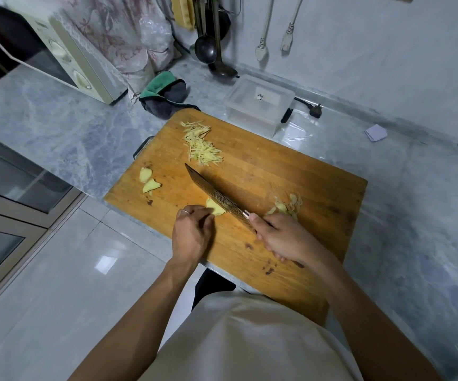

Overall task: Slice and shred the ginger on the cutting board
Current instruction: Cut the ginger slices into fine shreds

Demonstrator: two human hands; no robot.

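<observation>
A grey marbled stone counter (pixel 57 125) carries the rectangular wooden cutting board (pixel 291 171), set at a slant to the person. On it, toward the far corner, lies a loose heap of pale yellow ginger shreds (pixel 201 145); two flat ginger slices (pixel 148 180) sit near the left edge and a small pile of thin ginger scraps (pixel 288 206) lies just beyond the right hand. The right hand (pixel 282 237) is wrapped around the handle of a long dark ribbed kitchen knife (pixel 214 192), whose blade runs diagonally away to the upper left. The left hand (pixel 192 232), fingers curled down, pins a small yellow chunk of ginger (pixel 216 208) against the board, right beside the blade near its heel. The chunk lies just ahead of the left knuckles, so I'd guess the next cut falls there, close to those fingertips.
</observation>
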